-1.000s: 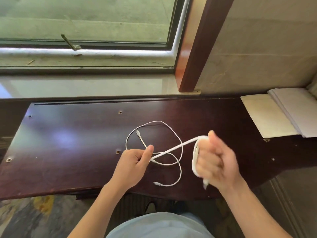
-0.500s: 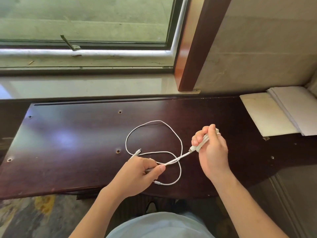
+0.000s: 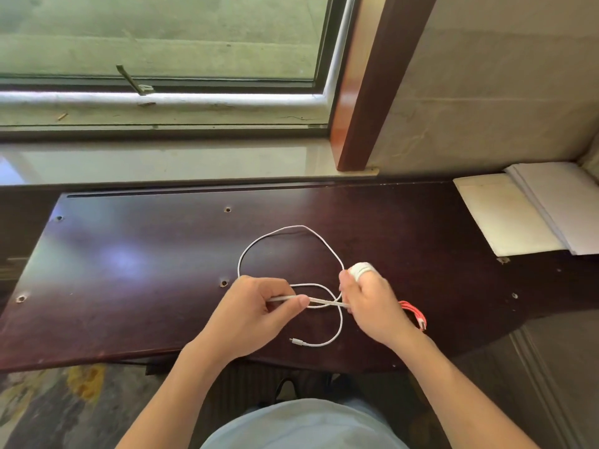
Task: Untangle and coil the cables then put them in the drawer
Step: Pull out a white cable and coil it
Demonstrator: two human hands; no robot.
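A thick white cable (image 3: 325,301) stretches taut between my two hands above the dark wooden desk (image 3: 129,270). My left hand (image 3: 259,314) pinches its free end between thumb and fingers. My right hand (image 3: 369,303) is closed on the coiled part, and white turns (image 3: 360,270) show wrapped around its fingers. A thinner white cable (image 3: 291,230) lies loose on the desk in a crossed loop under my hands, its plug end (image 3: 296,341) near the front edge. A coiled red cable (image 3: 416,314) lies on the desk just right of my right hand, partly hidden by it.
White paper sheets (image 3: 505,215) and a thicker white stack (image 3: 567,202) lie at the desk's far right. A window sill (image 3: 162,163) runs behind the desk, with a brown wooden post (image 3: 366,92) at its right. Small screw holes (image 3: 223,282) dot the desktop.
My right hand has wound more of the thick cable around its fingers and come down toward my left hand. The free length between the hands is shorter. The red cable has come into view.
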